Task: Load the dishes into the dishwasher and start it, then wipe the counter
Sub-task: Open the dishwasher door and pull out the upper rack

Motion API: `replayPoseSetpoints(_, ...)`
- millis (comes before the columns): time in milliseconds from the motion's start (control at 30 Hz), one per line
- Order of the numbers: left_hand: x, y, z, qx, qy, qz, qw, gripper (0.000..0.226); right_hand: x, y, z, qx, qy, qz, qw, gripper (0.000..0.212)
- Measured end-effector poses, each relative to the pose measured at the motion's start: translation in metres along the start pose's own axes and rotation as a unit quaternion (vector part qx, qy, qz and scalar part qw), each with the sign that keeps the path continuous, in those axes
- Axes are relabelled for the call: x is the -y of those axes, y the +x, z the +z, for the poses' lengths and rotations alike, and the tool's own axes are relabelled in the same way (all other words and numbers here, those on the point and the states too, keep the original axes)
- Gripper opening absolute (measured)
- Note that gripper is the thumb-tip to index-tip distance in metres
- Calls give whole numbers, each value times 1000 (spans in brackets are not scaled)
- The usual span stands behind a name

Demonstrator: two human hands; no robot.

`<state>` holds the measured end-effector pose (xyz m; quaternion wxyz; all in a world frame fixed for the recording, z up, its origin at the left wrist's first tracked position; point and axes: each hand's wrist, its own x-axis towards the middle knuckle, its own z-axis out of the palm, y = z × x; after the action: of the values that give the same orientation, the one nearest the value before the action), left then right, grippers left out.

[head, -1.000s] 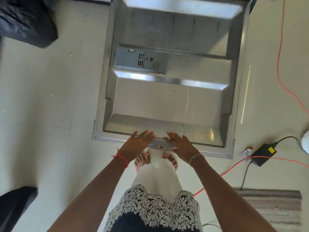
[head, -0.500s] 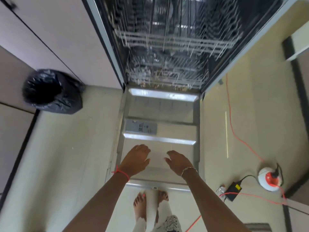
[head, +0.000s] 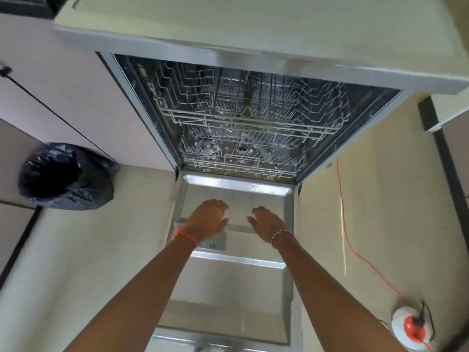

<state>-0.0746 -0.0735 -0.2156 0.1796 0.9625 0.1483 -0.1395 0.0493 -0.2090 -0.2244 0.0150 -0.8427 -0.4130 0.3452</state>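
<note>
The dishwasher stands open under the counter. Its steel door lies flat in front of me. Inside, the upper wire rack and the lower wire rack are pushed in; no dishes are plain in them. My left hand and my right hand hover side by side above the far half of the door, palms down, fingers loosely bent, holding nothing. My left hand hides part of the detergent compartment.
A bin lined with a black bag stands on the floor at the left, against pale cabinet doors. An orange cable runs down the floor on the right to a white and red reel.
My hands have left the door's near edge and moved forward over the door toward the racks. My view has lifted from the door to the dishwasher's inside and the counter.
</note>
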Motion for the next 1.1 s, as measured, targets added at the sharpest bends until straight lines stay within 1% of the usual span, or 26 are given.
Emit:
replayPoseSetpoints(67,12,30,2,26,-11,-18,999,45,-9,28,-6,-13,4,-9,1000,39)
replayPoseSetpoints(167,36,72,13,12,-22,-33,999,49,-25,72,-7,-41,4,-19,999,35)
replayPoseSetpoints(233,52,94,23,13,-28,-39,999,52,-35,99,-5,-42,1,-25,999,35)
replayPoseSetpoints(300,75,122,37,17,-3,-36,999,57,-45,140,-1,-45,-7,-29,999,37)
replayPoseSetpoints(333,82,130,38,24,19,-21,999,61,-48,152,-6,-51,-10,-26,998,38)
replayPoseSetpoints(400,95,149,39,31,57,-4,998,68,-50,179,-16,-85,-2,-17,996,40)
replayPoseSetpoints(467,110,175,45,17,61,-4,998,74,-51,211,-22,-115,-5,-28,993,43)
replayPoseSetpoints(567,123,202,49,8,61,-3,998,78,-54,244,-19,-109,-18,-44,993,48)
replayPoseSetpoints(667,123,223,48,14,62,-1,998,76,-61,266,-9,-108,-28,-43,993,53)
replayPoseSetpoints(800,119,237,58,14,27,-9,1000,66,-64,275,2,-127,-57,-19,990,49)
replayPoseSetpoints(933,116,238,66,-52,-71,-23,996,45,-61,276,9,-122,-29,-18,992,48)
replayPoseSetpoints(1000,113,234,70,-84,-87,-40,992,39,-62,270,14,-117,-23,-17,993,48)
replayPoseSetpoints(1067,110,225,77,-113,-85,-63,988,39,-61,257,20,-119,-40,-26,992,48)
replayPoseSetpoints(1100,107,218,81,-115,-77,-77,987,39,-60,248,25,-114,-45,-26,992,47)
